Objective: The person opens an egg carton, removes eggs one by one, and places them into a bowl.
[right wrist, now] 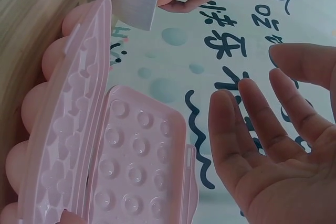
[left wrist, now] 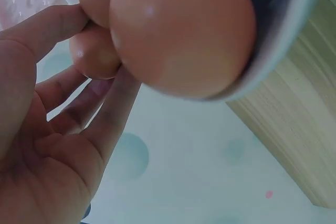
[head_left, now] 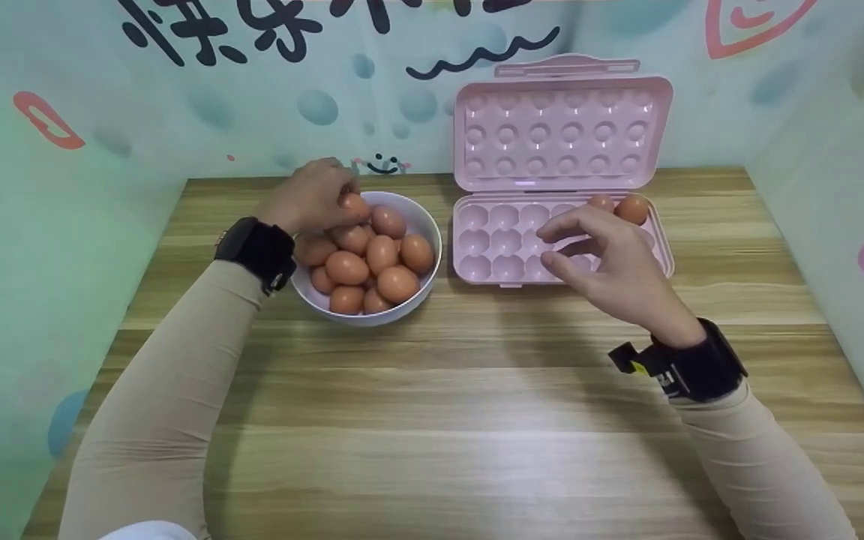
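Observation:
At the back left of a white bowl (head_left: 363, 321) heaped with brown eggs (head_left: 382, 255), my left hand (head_left: 310, 196) pinches one egg (head_left: 355, 207) between thumb and fingers. The left wrist view shows that egg (left wrist: 95, 51) between the fingertips, partly behind a larger-looking egg (left wrist: 184, 35) near the bowl's rim. My right hand (head_left: 608, 262) hovers above a pink egg carton (head_left: 505, 241), fingers loosely bent and apart, holding nothing. Two brown eggs (head_left: 632, 209) sit in the carton's back right corner. The right hand hides some of its cups.
The carton's lid (head_left: 563, 135) stands raised against the patterned backdrop (head_left: 252, 112) behind the table. Bowl and carton stand side by side near the back edge of the wooden table (head_left: 417, 420). Patterned side panels (head_left: 844, 165) flank the table.

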`<state>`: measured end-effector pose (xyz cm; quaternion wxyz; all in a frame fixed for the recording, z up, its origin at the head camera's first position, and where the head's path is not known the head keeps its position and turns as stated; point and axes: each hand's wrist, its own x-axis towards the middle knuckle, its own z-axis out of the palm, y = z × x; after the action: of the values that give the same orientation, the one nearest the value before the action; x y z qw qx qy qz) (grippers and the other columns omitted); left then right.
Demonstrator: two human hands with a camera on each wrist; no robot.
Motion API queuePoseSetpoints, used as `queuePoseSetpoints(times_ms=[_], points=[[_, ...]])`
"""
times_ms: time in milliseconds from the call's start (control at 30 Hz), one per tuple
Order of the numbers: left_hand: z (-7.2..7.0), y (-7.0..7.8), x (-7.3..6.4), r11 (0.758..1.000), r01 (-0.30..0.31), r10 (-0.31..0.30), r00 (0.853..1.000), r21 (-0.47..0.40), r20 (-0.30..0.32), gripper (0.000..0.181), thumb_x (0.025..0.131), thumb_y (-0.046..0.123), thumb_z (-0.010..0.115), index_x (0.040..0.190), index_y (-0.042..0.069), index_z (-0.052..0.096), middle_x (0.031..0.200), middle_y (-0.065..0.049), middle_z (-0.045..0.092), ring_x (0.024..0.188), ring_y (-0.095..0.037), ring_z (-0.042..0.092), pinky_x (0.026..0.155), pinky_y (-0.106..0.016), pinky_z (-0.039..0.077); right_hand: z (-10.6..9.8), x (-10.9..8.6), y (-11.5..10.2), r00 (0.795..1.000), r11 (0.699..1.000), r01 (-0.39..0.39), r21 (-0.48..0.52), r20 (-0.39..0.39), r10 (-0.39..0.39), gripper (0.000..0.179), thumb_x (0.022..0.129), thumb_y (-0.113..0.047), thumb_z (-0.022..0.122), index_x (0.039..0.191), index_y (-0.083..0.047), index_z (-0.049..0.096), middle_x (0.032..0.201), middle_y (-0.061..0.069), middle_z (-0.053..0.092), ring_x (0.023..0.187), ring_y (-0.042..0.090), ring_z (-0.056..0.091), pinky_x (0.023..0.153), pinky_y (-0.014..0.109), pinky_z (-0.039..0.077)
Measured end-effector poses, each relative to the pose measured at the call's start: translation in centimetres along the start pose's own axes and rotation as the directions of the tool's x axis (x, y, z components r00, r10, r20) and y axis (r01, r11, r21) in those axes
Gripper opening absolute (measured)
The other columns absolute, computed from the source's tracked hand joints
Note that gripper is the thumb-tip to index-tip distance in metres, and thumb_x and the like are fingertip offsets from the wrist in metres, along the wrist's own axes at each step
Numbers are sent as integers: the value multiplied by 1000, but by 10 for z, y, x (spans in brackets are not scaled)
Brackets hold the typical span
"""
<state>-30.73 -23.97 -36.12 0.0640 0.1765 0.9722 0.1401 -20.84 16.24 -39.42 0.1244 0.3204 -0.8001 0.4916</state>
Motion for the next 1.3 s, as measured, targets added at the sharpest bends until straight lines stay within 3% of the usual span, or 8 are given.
queuePoseSetpoints(times_ms=[300, 533, 733, 833, 967, 1133, 1200, 1300], points=[[5, 0, 0, 1000, 16, -16, 1000, -9, -15, 27, 101, 21, 67, 121, 3, 67, 117, -14, 57, 109, -33, 51, 95, -48, 46, 0, 0, 0, 1000, 1000, -10, 6, 10, 10, 29, 88, 14, 75, 113, 0, 73, 114, 11, 73, 101, 21, 72, 85, 29, 62], [5, 2, -5, 999, -27, 28, 999, 17, -43, 31, 101, 18, 68, 127, 0, 67, 120, -19, 58, 109, -37, 52, 98, -52, 46, -2, 2, 0, 1000, 1000, -1, -3, 5, 1, 28, 88, 13, 75, 114, 2, 73, 112, 8, 73, 101, 25, 71, 86, 26, 61], [1, 20, -16, 998, -57, 58, 994, 6, -98, 33, 101, 15, 63, 132, 2, 67, 126, -17, 59, 119, -35, 52, 105, -51, 47, -19, 4, 3, 999, 999, 1, -54, -32, -2, 27, 89, 13, 76, 116, 6, 71, 115, 11, 73, 101, 20, 72, 86, 24, 61], [3, 32, -24, 996, -93, 91, 986, -6, -142, 32, 102, 15, 63, 132, 4, 68, 129, -14, 60, 123, -32, 51, 107, -50, 47, -32, 8, 7, 999, 989, -18, -144, -50, 11, 28, 90, 11, 76, 117, 6, 71, 113, 10, 73, 98, 13, 71, 85, 19, 59], [8, 49, -34, 987, -160, 157, 964, 3, -216, 32, 101, 18, 67, 131, 7, 68, 128, -12, 60, 119, -30, 51, 103, -48, 47, -49, 15, 19, 999, 947, -31, -320, -43, 19, 24, 93, 0, 77, 117, 1, 72, 109, 9, 73, 93, 12, 68, 80, 12, 56], [18, 74, -44, 961, -274, 269, 915, 24, -302, 35, 97, 19, 69, 130, 8, 69, 125, -10, 61, 111, -29, 54, 96, -45, 49, -67, 26, 34, 998, 895, -53, -444, -3, 57, 28, 97, -17, 78, 120, -2, 72, 116, 9, 72, 91, 21, 69, 80, 7, 51], [23, 84, -47, 949, -312, 306, 896, 33, -321, 37, 97, 21, 71, 132, 10, 69, 127, -10, 61, 114, -29, 55, 97, -46, 49, -72, 30, 41, 997, 879, -65, -472, 12, 81, 29, 97, -15, 78, 122, -2, 72, 121, 11, 70, 91, 23, 68, 82, 11, 49], [32, 99, -50, 932, -360, 351, 872, 40, -341, 38, 98, 24, 72, 134, 12, 68, 129, -8, 62, 118, -29, 56, 100, -45, 49, -77, 36, 50, 993, 857, -68, -511, 45, 105, 31, 95, -9, 78, 123, 0, 71, 125, 16, 68, 96, 28, 64, 87, 30, 49]])
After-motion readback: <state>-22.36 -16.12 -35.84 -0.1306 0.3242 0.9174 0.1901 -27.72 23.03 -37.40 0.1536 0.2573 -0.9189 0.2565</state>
